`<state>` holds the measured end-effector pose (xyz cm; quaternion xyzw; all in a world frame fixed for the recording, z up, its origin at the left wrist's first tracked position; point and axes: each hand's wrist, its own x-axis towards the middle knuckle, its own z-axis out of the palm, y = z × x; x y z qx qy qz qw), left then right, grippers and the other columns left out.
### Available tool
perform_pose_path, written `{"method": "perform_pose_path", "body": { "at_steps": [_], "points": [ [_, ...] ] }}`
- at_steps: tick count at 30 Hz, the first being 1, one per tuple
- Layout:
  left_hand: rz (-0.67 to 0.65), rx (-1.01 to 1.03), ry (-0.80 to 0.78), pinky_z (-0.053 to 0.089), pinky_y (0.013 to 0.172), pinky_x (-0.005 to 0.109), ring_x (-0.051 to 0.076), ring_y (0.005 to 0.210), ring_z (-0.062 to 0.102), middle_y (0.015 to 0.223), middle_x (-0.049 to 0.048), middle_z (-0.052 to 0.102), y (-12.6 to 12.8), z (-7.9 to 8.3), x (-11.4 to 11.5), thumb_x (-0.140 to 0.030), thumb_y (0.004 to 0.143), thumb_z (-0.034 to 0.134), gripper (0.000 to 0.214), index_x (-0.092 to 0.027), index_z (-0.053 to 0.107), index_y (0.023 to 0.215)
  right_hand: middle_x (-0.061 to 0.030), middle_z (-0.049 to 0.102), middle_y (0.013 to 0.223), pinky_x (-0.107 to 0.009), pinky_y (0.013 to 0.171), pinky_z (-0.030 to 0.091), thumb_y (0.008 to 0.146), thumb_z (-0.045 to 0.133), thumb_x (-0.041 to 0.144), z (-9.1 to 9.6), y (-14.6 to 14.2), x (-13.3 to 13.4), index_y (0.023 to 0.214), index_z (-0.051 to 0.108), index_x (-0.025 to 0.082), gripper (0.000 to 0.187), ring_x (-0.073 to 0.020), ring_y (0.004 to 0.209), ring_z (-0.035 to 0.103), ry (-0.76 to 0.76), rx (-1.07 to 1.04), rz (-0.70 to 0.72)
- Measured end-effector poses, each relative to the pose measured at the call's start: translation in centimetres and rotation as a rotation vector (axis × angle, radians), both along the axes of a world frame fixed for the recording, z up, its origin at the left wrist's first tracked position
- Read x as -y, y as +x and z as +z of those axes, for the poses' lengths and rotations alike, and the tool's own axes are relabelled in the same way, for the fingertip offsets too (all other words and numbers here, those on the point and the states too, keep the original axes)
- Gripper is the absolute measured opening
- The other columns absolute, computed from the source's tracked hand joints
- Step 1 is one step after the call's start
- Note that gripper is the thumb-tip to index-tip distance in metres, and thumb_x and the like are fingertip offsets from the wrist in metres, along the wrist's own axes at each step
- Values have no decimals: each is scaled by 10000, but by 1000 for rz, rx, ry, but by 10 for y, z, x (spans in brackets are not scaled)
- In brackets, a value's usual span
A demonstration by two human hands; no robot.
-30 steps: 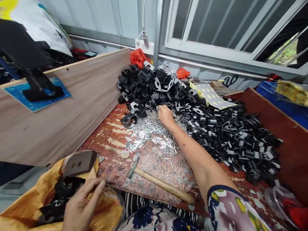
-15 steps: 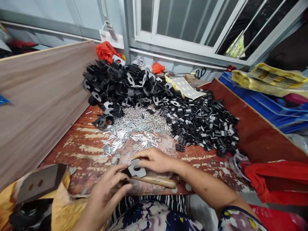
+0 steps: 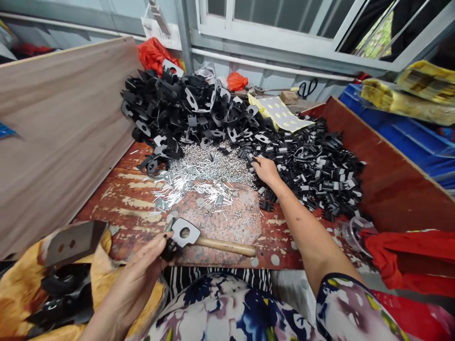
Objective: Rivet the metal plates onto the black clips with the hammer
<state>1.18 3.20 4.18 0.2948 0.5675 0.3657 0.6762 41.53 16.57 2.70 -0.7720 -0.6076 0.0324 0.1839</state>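
Observation:
In my left hand (image 3: 151, 253), near the table's front edge, is a black plastic bracket (image 3: 185, 232) with a flat grey face and a round hole. Thumb and fingers close around its left end. Behind the bracket lies a wooden handle (image 3: 227, 246), its left end hidden. My right hand (image 3: 266, 170) reaches to the left side of a pile of small black plastic clips (image 3: 320, 175), its fingers pinched on one small clip (image 3: 253, 160). Loose metal pins (image 3: 213, 192) and small shiny metal pieces (image 3: 202, 158) are heaped left of that hand.
A speckled stone slab (image 3: 234, 220) lies on the worn red table (image 3: 131, 194). Larger black brackets (image 3: 170, 109) are piled at the back left. A yellow sheet with grey dots (image 3: 280, 112) rests behind the clips. Boards (image 3: 64, 132) wall the left side; an orange sack (image 3: 101, 279) stands front left.
My right hand has left the bracket and moved forward and right to the clip pile. My left hand keeps the bracket, now tilted with its grey face up. The view has shifted slightly.

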Motion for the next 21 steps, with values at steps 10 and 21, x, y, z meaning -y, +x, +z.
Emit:
{"method": "perform_pose_path", "body": {
  "at_steps": [10,21],
  "points": [
    [-233,7,98,613,621,304,177,813,617,1242,104,622,41,-4,5,-446,595,923,336,-169,801,742,12,750,862,-513,1032,488,934,545,202,24,-109,116,968,769,285,242,-188,826,664,363,-345,429],
    [-298,289,161,586,643,264,140,750,592,974,64,604,66,-2,15,-408,721,862,259,-169,790,789,0,772,878,-585,1157,422,925,554,144,2,-161,171,1057,761,281,281,-170,814,711,448,-563,487]
  ]
}}
